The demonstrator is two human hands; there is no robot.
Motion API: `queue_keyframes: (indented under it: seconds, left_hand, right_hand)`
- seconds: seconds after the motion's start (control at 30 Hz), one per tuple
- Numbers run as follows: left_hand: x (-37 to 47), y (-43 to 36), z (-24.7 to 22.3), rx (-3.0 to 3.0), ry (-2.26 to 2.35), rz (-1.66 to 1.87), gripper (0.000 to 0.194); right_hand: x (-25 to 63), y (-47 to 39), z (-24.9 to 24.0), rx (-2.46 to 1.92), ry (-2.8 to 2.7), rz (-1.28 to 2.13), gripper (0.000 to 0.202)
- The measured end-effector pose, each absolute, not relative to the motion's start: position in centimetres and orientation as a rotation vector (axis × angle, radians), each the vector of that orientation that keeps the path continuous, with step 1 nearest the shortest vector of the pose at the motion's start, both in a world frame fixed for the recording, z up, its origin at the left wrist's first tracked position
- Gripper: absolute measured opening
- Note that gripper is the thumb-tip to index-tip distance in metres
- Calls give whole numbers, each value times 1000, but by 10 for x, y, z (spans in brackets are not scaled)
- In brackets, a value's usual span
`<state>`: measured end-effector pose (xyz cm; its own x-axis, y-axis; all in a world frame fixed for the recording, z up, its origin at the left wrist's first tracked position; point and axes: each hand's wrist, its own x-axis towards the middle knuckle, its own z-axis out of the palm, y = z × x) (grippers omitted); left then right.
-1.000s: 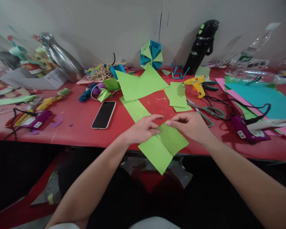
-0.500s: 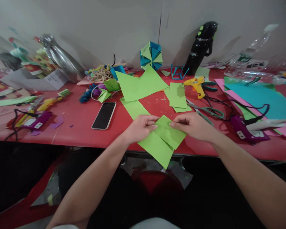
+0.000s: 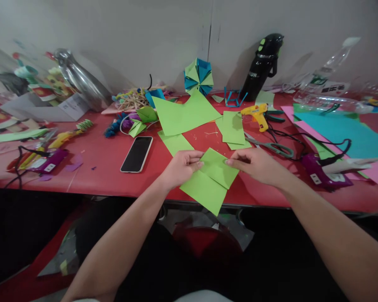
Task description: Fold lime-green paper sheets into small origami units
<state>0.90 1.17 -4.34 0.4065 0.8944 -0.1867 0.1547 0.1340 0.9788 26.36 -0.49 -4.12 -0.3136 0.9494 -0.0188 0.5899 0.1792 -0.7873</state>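
Between my hands is a sheet of green paper [image 3: 219, 168] with a fold or overlapping layer across it; its lower part reaches past the table's front edge. My left hand [image 3: 184, 167] pinches the left side, thumb on top. On the right side, my right hand [image 3: 253, 165] pinches a corner between thumb and fingers. Beyond them lie a large cut green sheet [image 3: 185, 112] and smaller green pieces [image 3: 233, 128]. Scissors [image 3: 275, 147] rest to the right of these, partly among cables.
A phone [image 3: 137, 154] lies left of my hands. A yellow glue gun [image 3: 256, 115], a black bottle [image 3: 261, 67] and a blue-green paper ball [image 3: 198, 76] are farther back. Purple power strips [image 3: 326, 173] with cords and coloured sheets [image 3: 349, 130] occupy the right.
The green paper has turned slightly and shifted a little left and up between my hands. Its lower layer now lies flatter and squarer. Both hands keep their pinch.
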Motion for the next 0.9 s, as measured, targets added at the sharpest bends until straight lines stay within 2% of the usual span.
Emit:
queue_keyframes:
  seconds: [0.2,0.37,0.53,0.67,0.83,0.9]
  left_hand:
    - [8,13,-46,1308,1103,746,42]
    - [2,19,-47,1372,1034,782,35]
    - [-1,20,-42,1516,1010,713,23]
    - [1,19,-40,1409,1018,678,17]
    - [3,20,-39,1127,1001,769,16]
    - [3,21,-38,1025,953,766,18]
  right_hand:
    - [262,-6,-38,-1525,-1967,747,55]
    - [267,-4,-39,-1371,-1944,954,37]
    - [267,-5,-41,-1362,-1960,634,23]
    - [260,-10,-39,-1202,-1888,712,11]
    - [254,-18,-39,-1136,-1874,799,5]
    - [254,-20,-38,-1129,-1966,755,10]
